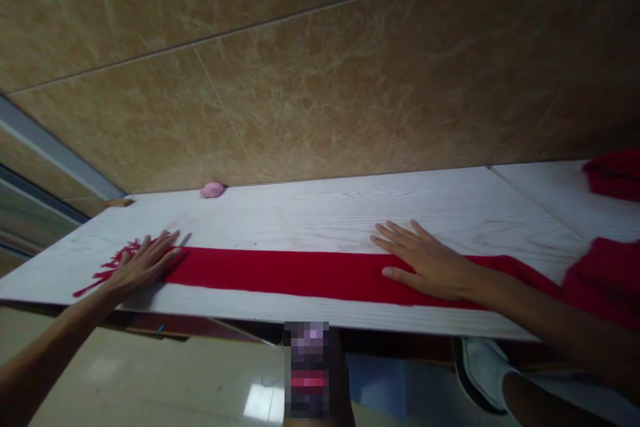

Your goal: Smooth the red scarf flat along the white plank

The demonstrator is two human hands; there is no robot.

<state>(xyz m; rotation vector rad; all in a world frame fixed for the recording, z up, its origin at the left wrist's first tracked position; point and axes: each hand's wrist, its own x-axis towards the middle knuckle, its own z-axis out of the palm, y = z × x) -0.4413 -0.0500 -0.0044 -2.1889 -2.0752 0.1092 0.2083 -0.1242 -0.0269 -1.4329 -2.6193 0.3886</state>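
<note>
Red scarf [300, 273] flat on table [325, 210] under left hand [145, 263] and right hand [425, 260]

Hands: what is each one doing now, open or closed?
Left hand: open, flat on the red scarf, fringed end.
Right hand: open, flat on the red scarf.

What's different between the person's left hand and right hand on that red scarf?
The left hand presses the fringed end of the red scarf; the right hand sits farther along its plain stretch. The left hand's fingers lie closer together, while the right hand's are spread, their tips reaching onto the white table. Both hands lie flat, palm down, gripping nothing.
</note>
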